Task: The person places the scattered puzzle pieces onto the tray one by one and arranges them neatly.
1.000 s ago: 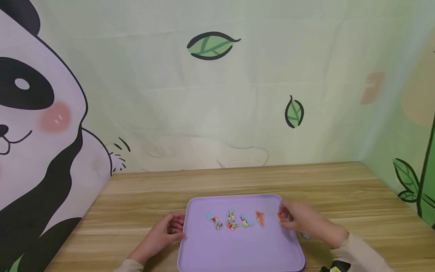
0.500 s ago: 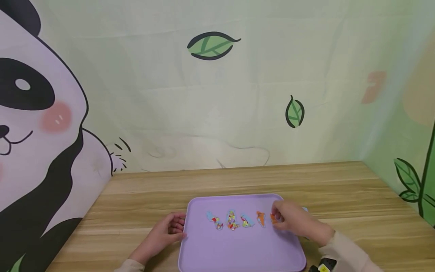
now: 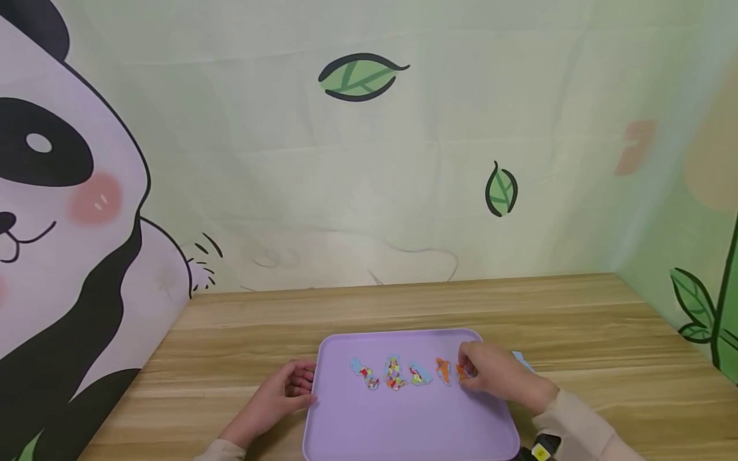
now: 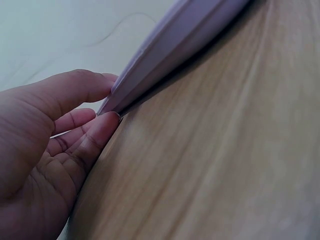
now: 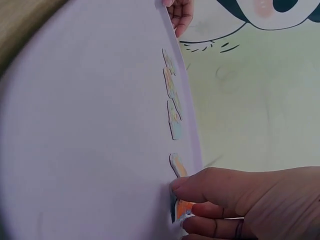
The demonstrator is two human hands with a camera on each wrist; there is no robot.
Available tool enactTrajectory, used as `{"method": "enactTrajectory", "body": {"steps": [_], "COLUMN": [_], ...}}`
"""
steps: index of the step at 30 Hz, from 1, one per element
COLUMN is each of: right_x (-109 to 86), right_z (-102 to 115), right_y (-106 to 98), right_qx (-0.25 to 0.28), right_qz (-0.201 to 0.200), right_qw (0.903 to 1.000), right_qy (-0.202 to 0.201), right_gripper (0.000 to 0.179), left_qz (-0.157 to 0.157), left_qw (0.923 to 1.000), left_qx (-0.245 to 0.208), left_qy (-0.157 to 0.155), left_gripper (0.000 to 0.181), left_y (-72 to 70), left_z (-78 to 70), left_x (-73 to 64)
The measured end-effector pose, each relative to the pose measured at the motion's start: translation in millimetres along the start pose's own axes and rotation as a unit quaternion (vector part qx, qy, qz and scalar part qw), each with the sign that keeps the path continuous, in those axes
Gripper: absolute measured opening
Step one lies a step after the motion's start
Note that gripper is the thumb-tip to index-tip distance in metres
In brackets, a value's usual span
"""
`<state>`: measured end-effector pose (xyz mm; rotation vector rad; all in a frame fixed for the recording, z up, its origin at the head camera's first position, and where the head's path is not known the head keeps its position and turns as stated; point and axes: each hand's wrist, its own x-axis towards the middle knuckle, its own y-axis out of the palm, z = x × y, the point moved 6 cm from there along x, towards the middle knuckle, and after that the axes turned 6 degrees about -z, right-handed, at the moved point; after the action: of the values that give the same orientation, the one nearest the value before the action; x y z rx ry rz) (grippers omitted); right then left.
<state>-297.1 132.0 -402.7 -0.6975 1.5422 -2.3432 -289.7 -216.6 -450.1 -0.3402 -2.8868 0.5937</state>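
Note:
My left hand (image 3: 284, 395) holds the left edge of a purple tray (image 3: 403, 422); in the left wrist view its thumb and fingertips meet the rim. Over the tray's right side, my right hand (image 3: 504, 374) pinches a small orange puzzle piece (image 3: 462, 372), partly hidden by the fingers. Just left of it lies another orange puzzle piece (image 3: 442, 371). Further left in the same row are three light-blue pieces with multicoloured print: a left one (image 3: 366, 374), a tall middle one (image 3: 394, 372) and a right one (image 3: 419, 373). In the right wrist view the held piece (image 5: 184, 207) is tilted, close over the tray.
A light-blue piece (image 3: 521, 360) lies on the wooden table (image 3: 259, 320) beyond the right forearm. Behind the table hangs a pale backdrop (image 3: 369, 192) with a panda and leaves. A black and yellow device (image 3: 542, 448) sits by the right sleeve.
My right hand has moved left over the tray with the orange puzzle piece, bringing it beside the other orange one. The light-blue piece behind the forearm has come into view. The left hand stays put.

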Motion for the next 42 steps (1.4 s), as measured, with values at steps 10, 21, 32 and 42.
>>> {"method": "enactTrajectory", "body": {"steps": [10, 21, 32, 42], "right_x": [1.1, -2.2, -3.8, -9.2], "right_z": [-1, -1, 0, -8], "right_y": [2, 0, -18, -41], "right_qx": [-0.004, 0.012, 0.056, 0.044], "right_qz": [0.008, 0.021, 0.009, -0.018], "right_qw": [1.0000, 0.9997, 0.9984, 0.9989], "right_qy": [-0.001, -0.008, -0.005, -0.005], "right_gripper": [0.025, 0.025, 0.022, 0.024], "left_qz": [0.001, 0.002, 0.002, 0.002], "left_qw": [1.0000, 1.0000, 1.0000, 1.0000], "left_qx": [0.002, 0.002, -0.001, 0.001], "left_qy": [0.002, 0.000, -0.001, 0.004], "left_gripper": [0.056, 0.056, 0.057, 0.057], "left_y": [-0.2, 0.8, -0.1, 0.4], "left_z": [0.1, 0.5, 1.3, 1.1], "left_x": [0.1, -0.2, 0.5, 0.7]}}
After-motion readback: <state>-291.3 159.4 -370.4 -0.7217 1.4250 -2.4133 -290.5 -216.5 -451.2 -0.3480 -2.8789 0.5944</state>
